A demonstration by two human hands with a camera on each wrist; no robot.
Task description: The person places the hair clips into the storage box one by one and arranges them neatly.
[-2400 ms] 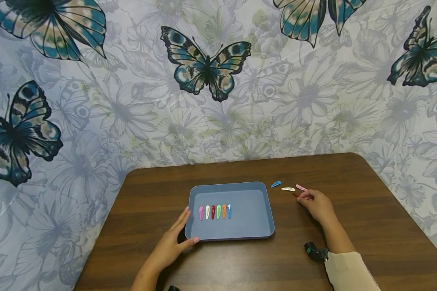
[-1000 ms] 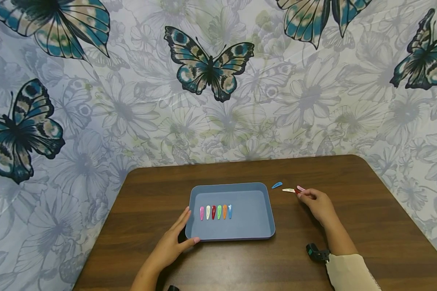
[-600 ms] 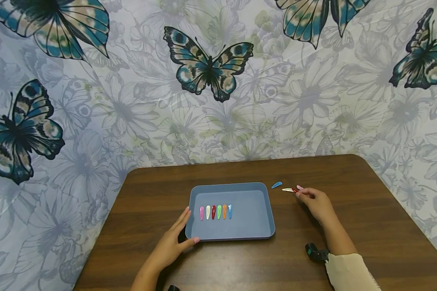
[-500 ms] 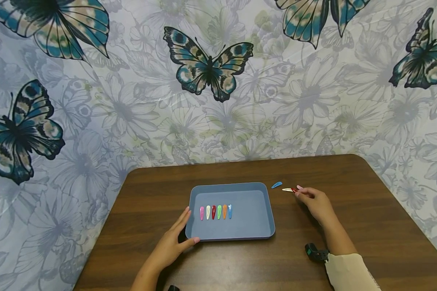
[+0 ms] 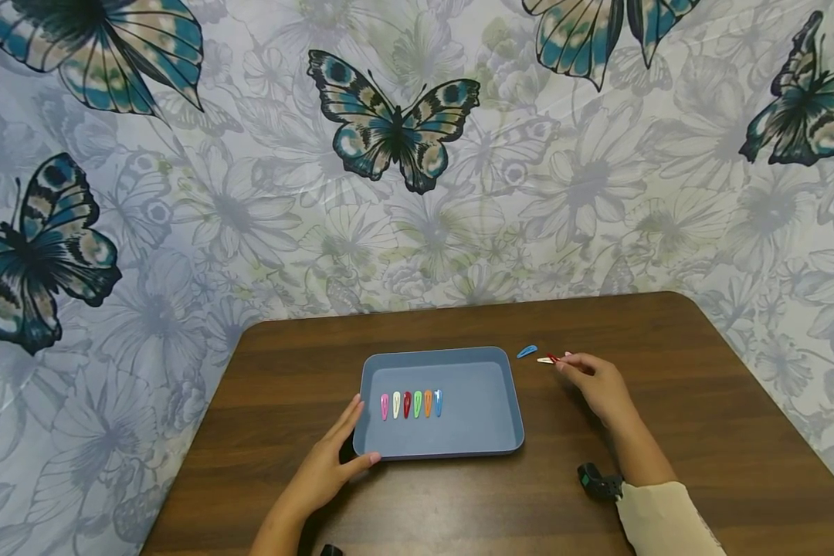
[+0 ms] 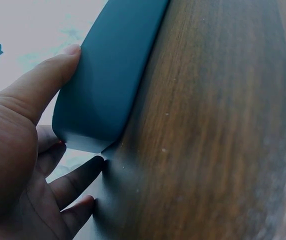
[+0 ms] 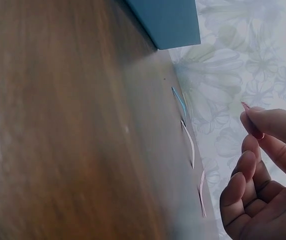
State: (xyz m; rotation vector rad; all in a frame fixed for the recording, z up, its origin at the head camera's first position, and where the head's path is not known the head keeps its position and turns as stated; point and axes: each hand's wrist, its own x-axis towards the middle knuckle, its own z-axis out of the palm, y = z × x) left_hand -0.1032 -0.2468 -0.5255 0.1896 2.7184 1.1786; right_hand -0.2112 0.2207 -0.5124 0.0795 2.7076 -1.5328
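Observation:
Between thumb and fingertips, my right hand (image 5: 601, 386) pinches a red hair clip (image 7: 253, 125), raised off the table in the right wrist view. Near it on the table lie a white hair clip (image 7: 189, 142), a blue one (image 5: 527, 351) and a pink one (image 7: 202, 195), mostly hidden by the hand in the head view. My left hand (image 5: 323, 471) rests at the left side of a blue-grey tray (image 5: 479, 409), thumb on the near rim and fingers along its end. Inside the tray stands a row of several clips: pink, white, red (image 5: 407, 405), green, orange and blue.
The brown wooden table (image 5: 445, 510) has rounded far corners and meets a butterfly-patterned backdrop (image 5: 403, 247). A black wrist device (image 5: 600, 483) sits on the right forearm by the sleeve cuff.
My right hand has picked the red clip up from the table and moved slightly left and away with it, over the white clip. The left hand and tray have stayed in place.

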